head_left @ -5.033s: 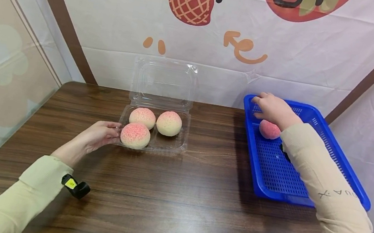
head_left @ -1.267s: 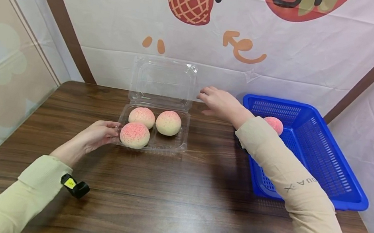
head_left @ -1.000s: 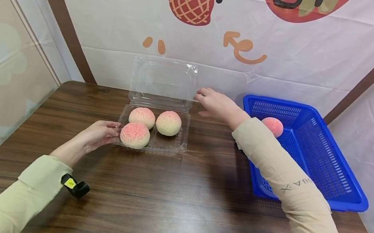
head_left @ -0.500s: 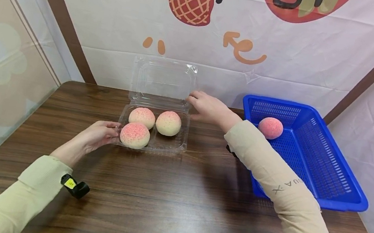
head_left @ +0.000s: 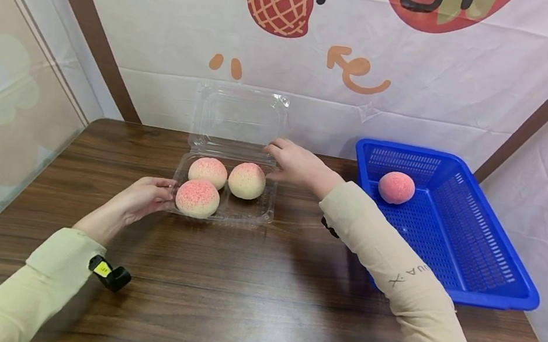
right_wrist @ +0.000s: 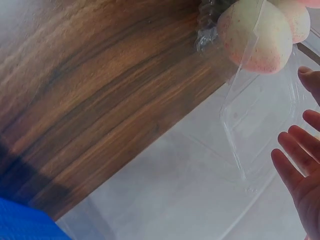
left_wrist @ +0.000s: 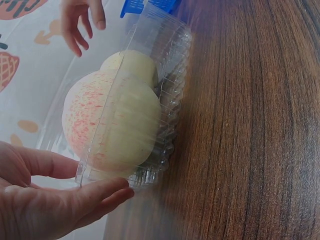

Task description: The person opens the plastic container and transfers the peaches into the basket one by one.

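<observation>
A clear plastic clamshell box [head_left: 253, 214] stands on the table with its lid [head_left: 241, 116] raised at the back. Three round peaches, cream with pink-speckled tops, sit in it: one back left [head_left: 207, 172], one back right [head_left: 247, 181], one front left [head_left: 198, 198]. The front right part of the box holds none. My left hand [left_wrist: 55, 200] pinches the box's left rim between thumb and fingers. My right hand [head_left: 301, 166] hovers just right of the back right peach, fingers spread and holding nothing; the right wrist view shows these fingers [right_wrist: 296, 150] apart from the lid.
A blue perforated plastic basket [head_left: 447, 294] stands at the right of the table, with one pink peach [head_left: 396, 187] in its back left corner. The brown wooden table [head_left: 243, 308] runs back to a printed cloth wall [head_left: 323, 125].
My right hand has left the basket, moved left to the box, and lately edged further left and slightly down towards the back right peach. The left hand and the box have stayed put.
</observation>
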Demonstrator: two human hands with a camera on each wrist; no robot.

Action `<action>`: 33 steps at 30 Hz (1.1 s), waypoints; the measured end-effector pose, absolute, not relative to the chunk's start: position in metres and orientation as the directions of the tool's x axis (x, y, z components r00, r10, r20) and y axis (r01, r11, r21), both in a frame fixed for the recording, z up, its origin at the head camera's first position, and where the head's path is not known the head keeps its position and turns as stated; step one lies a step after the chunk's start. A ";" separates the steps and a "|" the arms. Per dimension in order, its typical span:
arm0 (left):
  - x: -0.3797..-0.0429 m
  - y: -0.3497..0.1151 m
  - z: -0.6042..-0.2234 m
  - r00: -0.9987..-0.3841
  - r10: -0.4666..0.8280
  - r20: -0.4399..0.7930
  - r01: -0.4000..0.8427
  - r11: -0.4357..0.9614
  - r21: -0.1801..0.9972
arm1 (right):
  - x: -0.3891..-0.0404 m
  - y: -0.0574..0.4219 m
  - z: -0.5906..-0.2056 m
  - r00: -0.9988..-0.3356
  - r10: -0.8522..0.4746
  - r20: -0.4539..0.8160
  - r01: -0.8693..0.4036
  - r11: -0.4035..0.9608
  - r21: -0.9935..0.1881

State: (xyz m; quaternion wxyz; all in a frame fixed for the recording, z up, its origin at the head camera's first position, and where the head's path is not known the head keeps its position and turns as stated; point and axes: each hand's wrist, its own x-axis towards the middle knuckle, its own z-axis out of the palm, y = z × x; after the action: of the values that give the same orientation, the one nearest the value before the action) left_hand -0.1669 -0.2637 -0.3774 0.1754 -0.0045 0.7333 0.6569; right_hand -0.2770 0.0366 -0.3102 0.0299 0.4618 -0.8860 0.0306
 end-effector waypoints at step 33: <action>-0.166 -0.263 -0.375 -0.936 0.225 -0.272 -0.246 0.137 0.959 | -0.278 0.016 -0.342 -0.632 -0.768 0.108 -0.770 0.606 -0.200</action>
State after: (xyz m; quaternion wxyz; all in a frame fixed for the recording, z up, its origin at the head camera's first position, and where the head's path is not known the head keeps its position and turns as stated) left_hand -0.1655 -0.2629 -0.3746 0.1794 -0.0073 0.7325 0.6567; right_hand -0.2777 0.0156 -0.3423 0.0057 0.4291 -0.8960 0.1142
